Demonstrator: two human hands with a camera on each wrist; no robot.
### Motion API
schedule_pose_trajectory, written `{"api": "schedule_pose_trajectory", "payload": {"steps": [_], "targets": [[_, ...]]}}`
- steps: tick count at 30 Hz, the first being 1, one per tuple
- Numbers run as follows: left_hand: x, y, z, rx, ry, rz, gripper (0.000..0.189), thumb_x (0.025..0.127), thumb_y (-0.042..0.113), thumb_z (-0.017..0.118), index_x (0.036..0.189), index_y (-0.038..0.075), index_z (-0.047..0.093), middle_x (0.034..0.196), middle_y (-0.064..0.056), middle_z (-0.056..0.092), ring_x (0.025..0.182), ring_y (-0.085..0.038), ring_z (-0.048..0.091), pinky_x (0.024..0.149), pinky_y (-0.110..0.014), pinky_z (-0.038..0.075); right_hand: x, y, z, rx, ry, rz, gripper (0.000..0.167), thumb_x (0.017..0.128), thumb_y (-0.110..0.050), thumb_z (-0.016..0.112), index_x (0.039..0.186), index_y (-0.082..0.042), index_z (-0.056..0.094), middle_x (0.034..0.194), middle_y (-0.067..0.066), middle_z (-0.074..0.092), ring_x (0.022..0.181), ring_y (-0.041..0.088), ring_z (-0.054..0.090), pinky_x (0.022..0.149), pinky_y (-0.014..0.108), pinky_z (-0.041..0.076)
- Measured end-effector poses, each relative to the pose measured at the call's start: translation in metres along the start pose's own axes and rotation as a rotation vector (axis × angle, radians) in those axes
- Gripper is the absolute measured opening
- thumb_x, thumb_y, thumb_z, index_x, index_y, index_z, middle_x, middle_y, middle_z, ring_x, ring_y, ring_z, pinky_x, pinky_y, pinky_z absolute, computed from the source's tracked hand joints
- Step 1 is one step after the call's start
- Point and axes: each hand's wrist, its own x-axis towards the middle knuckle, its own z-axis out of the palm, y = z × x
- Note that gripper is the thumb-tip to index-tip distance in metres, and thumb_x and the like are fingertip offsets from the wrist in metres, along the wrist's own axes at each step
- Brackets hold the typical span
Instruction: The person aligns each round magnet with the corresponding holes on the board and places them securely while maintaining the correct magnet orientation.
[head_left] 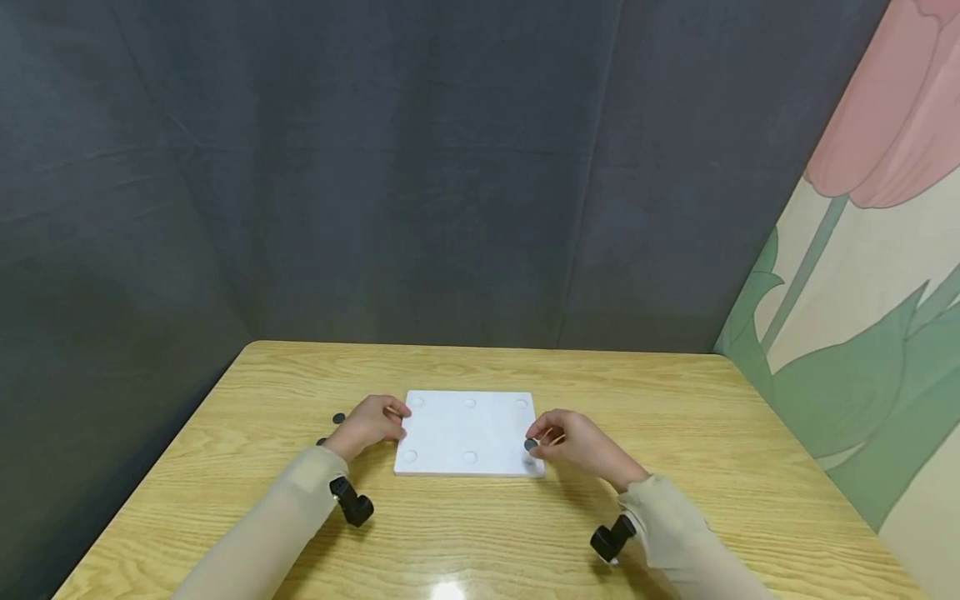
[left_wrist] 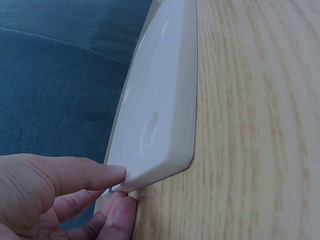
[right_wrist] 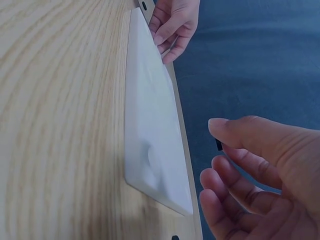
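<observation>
A white rectangular board [head_left: 468, 429] with shallow round recesses lies flat on the table. At its left edge, my left hand [head_left: 372, 423] holds the rim; the thumb rests on the upper edge, with curled fingers against the side in the left wrist view. Over the board's near right corner, my right hand [head_left: 572, 443] pinches a small black disc [head_left: 531, 445] between thumb and fingertips. Seen edge-on in the right wrist view, the disc [right_wrist: 218, 145] is held apart from the board [right_wrist: 150, 110]. A shadow falls around the recess at that corner.
Left of the board a dark disc [head_left: 339, 417] lies on the wooden table [head_left: 480, 533]. Another dark disc [head_left: 321, 442] is partly hidden by the left wrist. Behind the table hangs a dark curtain [head_left: 420, 183]; a painted wall [head_left: 862, 333] stands at the right.
</observation>
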Motion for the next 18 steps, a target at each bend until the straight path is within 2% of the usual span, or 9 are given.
{"api": "schedule_pose_trajectory", "payload": {"steps": [18], "targets": [[-0.0002, 0.0005, -0.0002, -0.01, -0.006, 0.003, 0.03, 0.079, -0.005, 0.07, 0.108, 0.002, 0.066, 0.095, -0.012, 0.058, 0.079, -0.021, 0.053, 0.066, -0.028, 0.048, 0.0056, 0.0092, 0.0068, -0.004, 0.0, 0.047, 0.013, 0.083, -0.008, 0.074, 0.093, -0.005, 0.067, 0.088, 0.003, 0.063, 0.08, 0.016, 0.057, 0.067, 0.023, 0.048]]}}
